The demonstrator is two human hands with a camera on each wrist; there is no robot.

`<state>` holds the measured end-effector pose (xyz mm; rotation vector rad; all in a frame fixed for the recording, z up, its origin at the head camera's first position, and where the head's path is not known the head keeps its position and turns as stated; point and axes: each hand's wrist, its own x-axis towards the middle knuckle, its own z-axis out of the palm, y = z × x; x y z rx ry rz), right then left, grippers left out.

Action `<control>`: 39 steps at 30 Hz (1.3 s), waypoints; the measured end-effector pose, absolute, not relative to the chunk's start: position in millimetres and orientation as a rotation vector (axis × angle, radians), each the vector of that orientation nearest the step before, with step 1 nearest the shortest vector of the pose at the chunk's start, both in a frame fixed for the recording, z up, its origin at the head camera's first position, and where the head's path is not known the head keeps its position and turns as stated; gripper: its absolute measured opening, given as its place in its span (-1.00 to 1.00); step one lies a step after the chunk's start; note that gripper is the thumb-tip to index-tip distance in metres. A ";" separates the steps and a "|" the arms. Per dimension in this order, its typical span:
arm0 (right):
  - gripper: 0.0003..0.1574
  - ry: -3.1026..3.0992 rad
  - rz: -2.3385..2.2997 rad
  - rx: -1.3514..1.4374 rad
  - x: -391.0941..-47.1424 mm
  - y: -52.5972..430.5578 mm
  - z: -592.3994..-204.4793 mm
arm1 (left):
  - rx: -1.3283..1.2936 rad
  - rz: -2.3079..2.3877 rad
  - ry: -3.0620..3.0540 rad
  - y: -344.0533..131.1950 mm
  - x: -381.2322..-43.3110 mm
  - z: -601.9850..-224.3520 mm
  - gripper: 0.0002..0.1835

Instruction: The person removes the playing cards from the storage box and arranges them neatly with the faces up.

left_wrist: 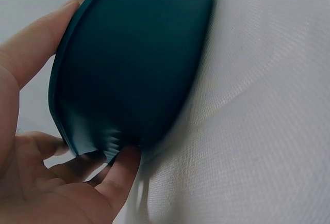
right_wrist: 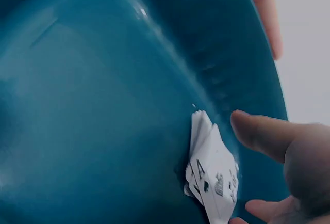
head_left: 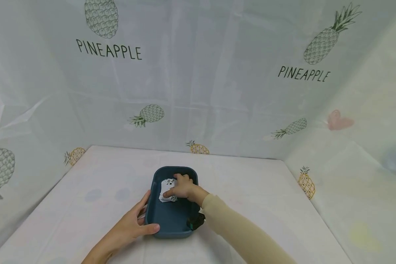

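Observation:
A dark blue plastic tray (head_left: 169, 216) stands on the table. At its near left corner my left hand (head_left: 132, 222) grips it, thumb over the rim and fingers against the outer wall. In the left wrist view the fingers (left_wrist: 121, 175) bend in under that wall (left_wrist: 134, 53). Inside the tray, toward its far end, lies a loose stack of white playing cards (head_left: 165, 187). My right hand (head_left: 184, 187) reaches over this stack with thumb and fingers spread. From the right wrist, the thumb (right_wrist: 258, 131) shows beside the cards (right_wrist: 219, 175), with a gap between them.
A small black object (head_left: 196, 221) shows at the tray's near right corner, below my right wrist. White cloth covers the table (head_left: 250, 205). Behind it hangs a sheet (head_left: 198, 84) printed with pineapples, and further sheeting stands at both sides.

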<state>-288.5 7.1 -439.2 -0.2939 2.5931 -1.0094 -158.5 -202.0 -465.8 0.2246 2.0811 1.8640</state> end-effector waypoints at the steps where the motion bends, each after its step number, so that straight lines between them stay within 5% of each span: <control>1: 0.17 2.594 -1.007 -0.299 -288.3 5.9 -439.1 | 0.226 1.867 2.077 -202.3 -158.5 -465.6 0.25; 39: 0.02 2.691 -0.815 -0.449 -284.6 2.9 -429.5 | 0.205 1.864 2.099 -200.2 -156.0 -464.7 0.22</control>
